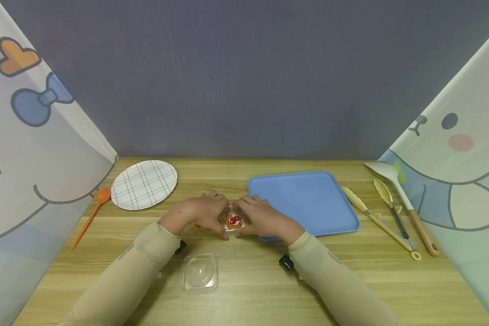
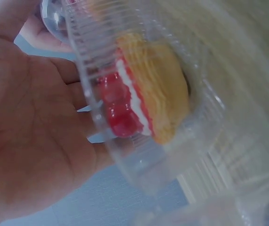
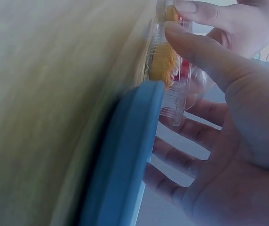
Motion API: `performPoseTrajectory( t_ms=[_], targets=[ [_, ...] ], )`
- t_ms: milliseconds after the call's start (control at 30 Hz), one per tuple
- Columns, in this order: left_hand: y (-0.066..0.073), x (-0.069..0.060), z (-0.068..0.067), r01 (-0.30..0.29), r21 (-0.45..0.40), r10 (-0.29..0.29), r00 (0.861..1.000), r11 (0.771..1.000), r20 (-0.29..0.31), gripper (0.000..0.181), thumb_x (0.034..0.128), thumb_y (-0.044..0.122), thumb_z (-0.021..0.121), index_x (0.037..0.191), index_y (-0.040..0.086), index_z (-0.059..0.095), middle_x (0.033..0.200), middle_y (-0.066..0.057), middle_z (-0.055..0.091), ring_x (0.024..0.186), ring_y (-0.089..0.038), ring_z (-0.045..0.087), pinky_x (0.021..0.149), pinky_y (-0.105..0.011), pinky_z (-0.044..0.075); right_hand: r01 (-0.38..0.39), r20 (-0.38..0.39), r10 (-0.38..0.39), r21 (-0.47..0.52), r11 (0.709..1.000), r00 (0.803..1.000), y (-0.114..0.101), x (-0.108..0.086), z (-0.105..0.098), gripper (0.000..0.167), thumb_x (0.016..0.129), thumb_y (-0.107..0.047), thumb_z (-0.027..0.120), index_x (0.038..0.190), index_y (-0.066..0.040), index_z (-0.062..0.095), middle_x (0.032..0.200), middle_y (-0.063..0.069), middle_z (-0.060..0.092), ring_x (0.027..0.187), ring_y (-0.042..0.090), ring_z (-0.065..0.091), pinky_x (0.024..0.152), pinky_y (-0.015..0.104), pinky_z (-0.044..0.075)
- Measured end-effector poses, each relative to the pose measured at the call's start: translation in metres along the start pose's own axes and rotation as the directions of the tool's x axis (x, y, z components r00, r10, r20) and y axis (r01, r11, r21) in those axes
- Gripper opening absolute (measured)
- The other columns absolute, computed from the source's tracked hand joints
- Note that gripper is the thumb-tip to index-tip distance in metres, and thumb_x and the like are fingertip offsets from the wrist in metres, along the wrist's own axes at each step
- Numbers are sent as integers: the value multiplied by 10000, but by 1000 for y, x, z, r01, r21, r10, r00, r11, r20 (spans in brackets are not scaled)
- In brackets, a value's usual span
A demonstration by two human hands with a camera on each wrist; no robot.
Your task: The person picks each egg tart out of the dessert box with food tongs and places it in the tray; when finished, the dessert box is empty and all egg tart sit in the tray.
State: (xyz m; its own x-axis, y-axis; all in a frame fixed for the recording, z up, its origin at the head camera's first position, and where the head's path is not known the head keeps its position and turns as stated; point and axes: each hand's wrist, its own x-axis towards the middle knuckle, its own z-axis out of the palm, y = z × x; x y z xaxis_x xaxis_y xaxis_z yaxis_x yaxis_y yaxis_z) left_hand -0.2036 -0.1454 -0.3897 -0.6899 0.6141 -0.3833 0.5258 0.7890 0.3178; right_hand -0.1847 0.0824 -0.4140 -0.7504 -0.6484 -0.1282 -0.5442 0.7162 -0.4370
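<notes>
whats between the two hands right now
A clear container with a red-topped tart inside sits between the left hand and the right hand, both gripping its sides; the head view shows this.

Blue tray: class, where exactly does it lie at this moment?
In the head view, the blue tray lies right of centre, between the right hand, which hides part of its left edge, and the yellow-tipped tongs.
</notes>
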Motion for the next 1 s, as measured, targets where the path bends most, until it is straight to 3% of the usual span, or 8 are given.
performPoseTrajectory(
  t_ms=[600, 1000],
  targets=[
    [3, 0, -2, 11, 22, -12, 1000, 1000, 11, 724, 800, 538, 883, 1301, 85, 623, 1327, -47, 625, 1323, -300, 516, 1255, -695, 319, 11, -24, -12, -19, 1000, 1000, -1, 0, 0, 846, 871, -448, 883, 1574, -188, 490, 1512, 7, 567, 1331, 282, 496, 1120, 568, 452],
    [5, 2, -3, 18, 39, -19, 1000, 999, 18, 692, 779, 501, 888, 1268, 83, 634, 1259, -31, 632, 1215, -244, 524, 1191, -594, 408, 24, -34, -24, -20, 1000, 999, -2, -1, 1, 840, 877, -417, 884, 1572, -153, 494, 1515, 25, 567, 1332, 296, 502, 1137, 572, 447]
  ],
)
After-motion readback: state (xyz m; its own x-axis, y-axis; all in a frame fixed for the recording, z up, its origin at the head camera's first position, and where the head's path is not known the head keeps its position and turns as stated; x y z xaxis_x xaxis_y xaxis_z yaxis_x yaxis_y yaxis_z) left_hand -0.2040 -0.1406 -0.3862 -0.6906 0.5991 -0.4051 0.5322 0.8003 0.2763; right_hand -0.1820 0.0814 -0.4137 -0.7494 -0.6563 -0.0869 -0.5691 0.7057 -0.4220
